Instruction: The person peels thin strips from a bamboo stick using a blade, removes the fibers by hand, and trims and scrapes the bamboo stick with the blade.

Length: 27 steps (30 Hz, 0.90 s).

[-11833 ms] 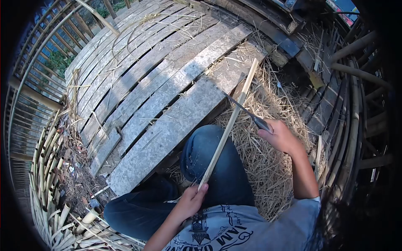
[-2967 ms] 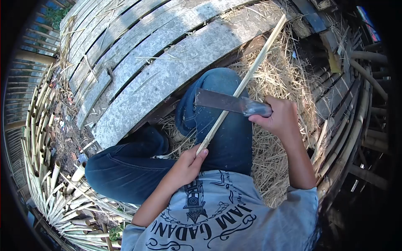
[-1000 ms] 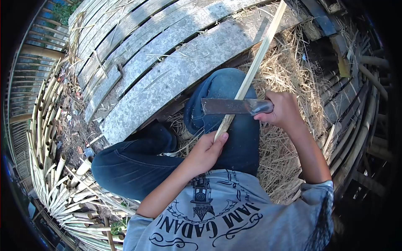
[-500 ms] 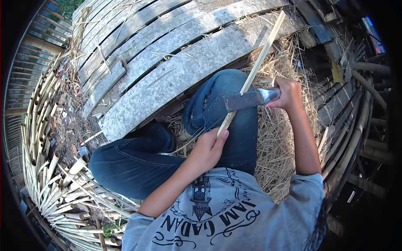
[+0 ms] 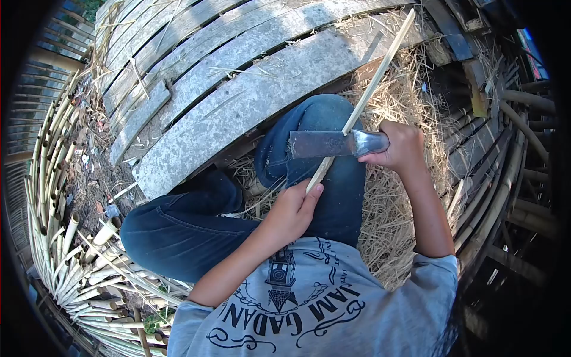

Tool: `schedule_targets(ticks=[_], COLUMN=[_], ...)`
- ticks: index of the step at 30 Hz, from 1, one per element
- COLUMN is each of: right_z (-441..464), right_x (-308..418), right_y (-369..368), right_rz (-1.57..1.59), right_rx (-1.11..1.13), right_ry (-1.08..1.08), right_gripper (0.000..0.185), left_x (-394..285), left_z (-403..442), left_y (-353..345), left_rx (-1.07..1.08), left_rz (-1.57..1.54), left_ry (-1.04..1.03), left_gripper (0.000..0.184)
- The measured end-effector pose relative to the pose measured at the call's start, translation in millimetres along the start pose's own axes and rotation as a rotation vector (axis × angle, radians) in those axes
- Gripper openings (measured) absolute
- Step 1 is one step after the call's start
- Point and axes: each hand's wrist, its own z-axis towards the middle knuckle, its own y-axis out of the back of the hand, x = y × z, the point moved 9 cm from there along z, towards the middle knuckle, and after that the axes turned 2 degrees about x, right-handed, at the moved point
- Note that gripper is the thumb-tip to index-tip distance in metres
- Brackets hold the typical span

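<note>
A pale split bamboo strip (image 5: 380, 71) slants up and to the right over my bent knee, its far end above the wooden planks. Around its lower end my left hand (image 5: 295, 208) is closed, thumb on top. My right hand (image 5: 399, 146) grips the handle of a broad-bladed knife (image 5: 321, 144). The blade lies across the strip, pointing left, just above my left hand, and hides a short part of the strip.
Weathered planks (image 5: 238, 113) form a platform ahead. Shavings (image 5: 386, 220) cover the ground to the right of my leg. Cut bamboo poles (image 5: 59, 196) are piled at the left, with a bamboo fence (image 5: 53, 58) behind them. More long poles (image 5: 493, 196) lie at the right.
Over the last second the strip has swung slightly rightward. Since half a second ago the knife has shifted left across it, its blade now more level. My left hand has kept hold of the lower end.
</note>
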Motion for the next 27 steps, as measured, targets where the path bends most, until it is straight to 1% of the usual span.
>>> schedule_targets(ticks=[2, 5, 7, 9, 11, 13, 14, 16, 17, 18, 19, 20, 22, 23, 25, 26, 27], right_z=[7, 11, 12, 6, -9, -25, -29, -35, -37, -34, -31, -25, -15, -17, -3, 4, 8], right_x=[-6, -11, -24, -76, -162, -197, -200, -174, -155, -121, -90, -55, -3, -7, -19, -26, -34], right_y=[-2, 0, 2, 8, 28, 70, 71, 81, 69, 58, 40, 27, -2, -6, -15, -14, -17], right_rz=[-0.006, -0.017, 0.006, -0.175, -0.054, -0.183, -0.182, -0.042, 0.033, 0.108, 0.146, 0.114, 0.092, 0.100, 0.223, 0.224, 0.231], right_rx=[-0.066, -0.122, -0.136, -0.093, -0.052, -0.128, -0.134, -0.236, -0.146, -0.113, -0.003, 0.020, 0.176, 0.175, 0.140, 0.093, 0.097], right_ry=[0.090, 0.143, 0.146, -0.143, -0.719, -0.845, -0.840, -0.651, -0.613, -0.518, -0.465, -0.339, -0.160, -0.174, -0.159, -0.110, -0.114], right_gripper=[0.079, 0.079, 0.079, 0.076, 0.067, 0.057, 0.057, 0.053, 0.049, 0.051, 0.058, 0.067, 0.084, 0.084, 0.076, 0.077, 0.077], left_x=[-1, 3, 10, 8, 14, 23, 23, 25, 26, 24, 22, 20, 18, 17, 14, 13, 13], left_z=[-2, -1, -1, -3, -9, -17, -16, -19, -18, -15, -11, -8, -8, -11, -16, -17, -18], left_y=[3, 1, -5, -4, -4, -4, 0, -5, -8, -9, -10, -12, -9, -9, 3, 4, 4], left_rx=[-0.017, 0.012, 0.071, 0.078, 0.085, 0.068, 0.062, 0.112, 0.117, 0.112, 0.113, 0.131, 0.106, 0.116, 0.024, 0.022, 0.011], left_rz=[0.013, 0.001, -0.125, -0.127, -0.122, -0.083, -0.081, -0.154, -0.158, -0.151, -0.140, -0.133, -0.093, -0.083, 0.010, 0.013, 0.019], left_ry=[0.006, 0.052, 0.067, 0.065, 0.066, 0.043, 0.038, 0.111, 0.116, 0.094, 0.069, 0.067, 0.101, 0.108, 0.121, 0.130, 0.140], left_gripper=[0.041, 0.041, 0.042, 0.042, 0.043, 0.043, 0.043, 0.042, 0.042, 0.042, 0.041, 0.041, 0.039, 0.039, 0.036, 0.036, 0.034])
